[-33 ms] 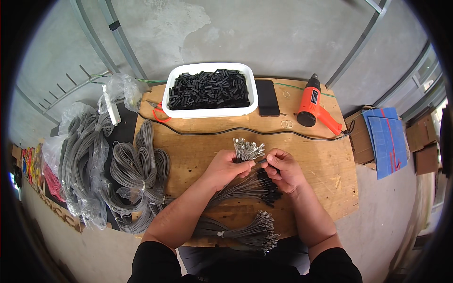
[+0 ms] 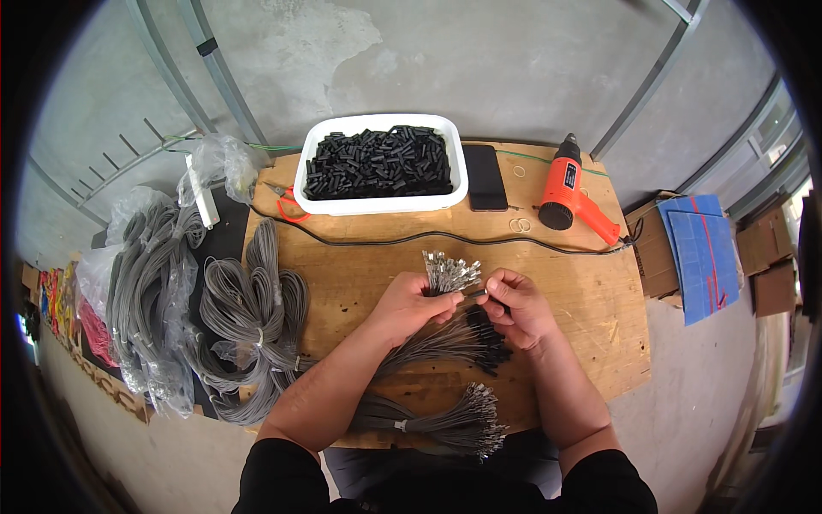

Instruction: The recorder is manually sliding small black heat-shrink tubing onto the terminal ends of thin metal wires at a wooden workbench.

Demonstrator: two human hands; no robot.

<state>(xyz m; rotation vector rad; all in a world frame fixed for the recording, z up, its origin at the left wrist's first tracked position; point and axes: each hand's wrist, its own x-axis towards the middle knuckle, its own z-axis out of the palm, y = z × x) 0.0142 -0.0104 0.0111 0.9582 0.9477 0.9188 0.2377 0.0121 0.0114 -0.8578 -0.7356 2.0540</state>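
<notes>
My left hand (image 2: 409, 307) is closed round a bundle of grey wires, whose silvery metal terminals (image 2: 452, 271) fan out above the fingers. Close beside it, my right hand (image 2: 519, 310) pinches a short black sleeve (image 2: 476, 294) between thumb and fingers, at the end of a wire by the left fingertips. How far the sleeve sits over the wire is too small to tell. Beneath the hands, more grey wires (image 2: 432, 344) lie on the table with black sleeves (image 2: 490, 347) on their ends. Nearer to me rests a tied wire bundle (image 2: 411, 423) with bare metal terminals.
A white tub (image 2: 377, 206) full of short black sleeves stands at the back, beside a black phone (image 2: 487, 178). Red-handled pliers (image 2: 291, 206) lie left of it, an orange heat gun (image 2: 565, 184) right. A black cord (image 2: 437, 235) crosses the table (image 2: 591, 317). Coiled wires (image 2: 248, 308) fill the left.
The fingers of my right hand have shifted very slightly at the black sleeve. Everything else looks the same.
</notes>
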